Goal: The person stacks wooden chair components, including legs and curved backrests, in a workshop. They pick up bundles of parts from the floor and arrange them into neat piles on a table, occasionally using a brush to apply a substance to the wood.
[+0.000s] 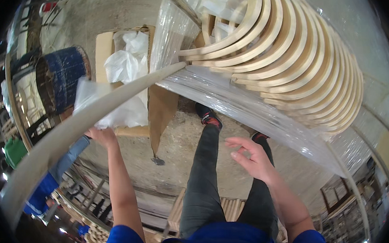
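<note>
Out to the left, my left hand (pixel 102 136) is closed at the lower edge of a thin white packing sheet (pixel 112 110), its fingertips partly hidden by the sheet. The sheet spreads over the side of an open cardboard box (pixel 104 51), where more crumpled white sheets (pixel 129 60) lie. My right hand (pixel 252 159) hovers over the floor in front of my legs, fingers apart and holding nothing. Beyond it, a long row of curved wooden pieces (pixel 285 61) stands along a surface wrapped in clear plastic film (pixel 228 92).
A thick pale pole (pixel 99 108) crosses the view at the left, above my left forearm. A dark blue drum (pixel 69 78) stands beyond the box. Beside my left leg hangs a brown cardboard flap (pixel 161 112). Wooden bars (pixel 231 209) lie by my legs.
</note>
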A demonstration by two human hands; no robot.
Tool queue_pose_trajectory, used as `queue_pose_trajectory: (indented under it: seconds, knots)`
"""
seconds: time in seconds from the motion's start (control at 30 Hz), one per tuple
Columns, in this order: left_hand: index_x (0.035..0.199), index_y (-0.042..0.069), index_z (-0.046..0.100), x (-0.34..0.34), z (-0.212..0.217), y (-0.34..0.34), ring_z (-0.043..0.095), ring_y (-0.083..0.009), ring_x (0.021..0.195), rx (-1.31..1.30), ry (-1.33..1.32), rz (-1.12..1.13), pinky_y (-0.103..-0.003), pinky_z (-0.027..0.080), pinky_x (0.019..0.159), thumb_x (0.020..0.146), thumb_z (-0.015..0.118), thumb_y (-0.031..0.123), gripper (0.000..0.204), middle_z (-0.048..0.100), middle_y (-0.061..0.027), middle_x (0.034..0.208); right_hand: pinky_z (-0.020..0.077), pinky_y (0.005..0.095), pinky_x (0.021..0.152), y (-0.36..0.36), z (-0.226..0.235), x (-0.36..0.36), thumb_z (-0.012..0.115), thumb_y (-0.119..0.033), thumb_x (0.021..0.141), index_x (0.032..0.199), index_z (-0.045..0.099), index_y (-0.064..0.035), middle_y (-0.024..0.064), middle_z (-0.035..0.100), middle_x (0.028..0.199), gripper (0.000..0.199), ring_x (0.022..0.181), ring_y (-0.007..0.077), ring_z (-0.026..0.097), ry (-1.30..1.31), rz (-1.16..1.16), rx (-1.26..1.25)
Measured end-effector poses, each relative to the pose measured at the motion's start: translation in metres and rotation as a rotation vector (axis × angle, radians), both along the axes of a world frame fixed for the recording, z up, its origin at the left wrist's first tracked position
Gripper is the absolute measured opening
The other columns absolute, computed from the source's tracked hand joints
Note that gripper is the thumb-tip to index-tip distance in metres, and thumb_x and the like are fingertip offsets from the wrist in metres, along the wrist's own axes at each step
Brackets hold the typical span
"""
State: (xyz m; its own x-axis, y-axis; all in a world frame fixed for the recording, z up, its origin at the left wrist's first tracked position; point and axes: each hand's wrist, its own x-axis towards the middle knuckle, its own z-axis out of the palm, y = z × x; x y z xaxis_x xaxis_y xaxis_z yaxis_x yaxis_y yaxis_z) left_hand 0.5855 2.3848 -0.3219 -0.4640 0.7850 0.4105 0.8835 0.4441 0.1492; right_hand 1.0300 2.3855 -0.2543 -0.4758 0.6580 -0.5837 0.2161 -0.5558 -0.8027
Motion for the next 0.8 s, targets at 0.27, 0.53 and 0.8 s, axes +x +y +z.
queue_pose_trajectory:
  seconds: [0.27,0.53,0.8]
  knots:
    - [0.118,0.0,0.045,-0.018,-0.228,0.019,0.048,-0.0285,0.099,-1.236,-0.087,-0.186,-0.039,0.037,0.086,0.087,0.048,0.018,0.036,0.052,-0.0149,0.109,0.0443,0.0295,0.078,-0.052,-0.087,-0.034,0.057,-0.013,0.084,0.11,0.055,-0.005,0.0085,0.06,0.103,0.028,0.093,0.018,0.056,0.026,-0.091,-0.307]
    - [0.113,-0.001,0.049,-0.026,-0.227,0.042,0.052,-0.0238,0.089,-1.111,-0.348,-0.109,-0.034,0.04,0.081,0.086,0.047,0.013,0.03,0.055,-0.0128,0.098,0.0448,0.0313,0.078,-0.011,-0.072,-0.022,0.055,-0.021,0.085,0.109,0.055,-0.0049,0.0106,0.061,0.1,0.029,0.092,0.0214,0.058,0.078,-0.039,-0.211]
    - [0.098,0.0,0.055,0.052,-0.051,0.024,0.05,-0.0114,0.074,-0.234,-1.024,0.083,-0.025,0.043,0.069,0.088,0.046,0.012,0.018,0.054,-0.0077,0.08,0.0421,0.0227,0.051,0.079,-0.049,0.044,0.055,-0.017,0.085,0.094,0.055,0.0004,0.0057,0.058,0.077,0.02,0.054,0.0106,0.056,-0.135,-0.888,-0.19]
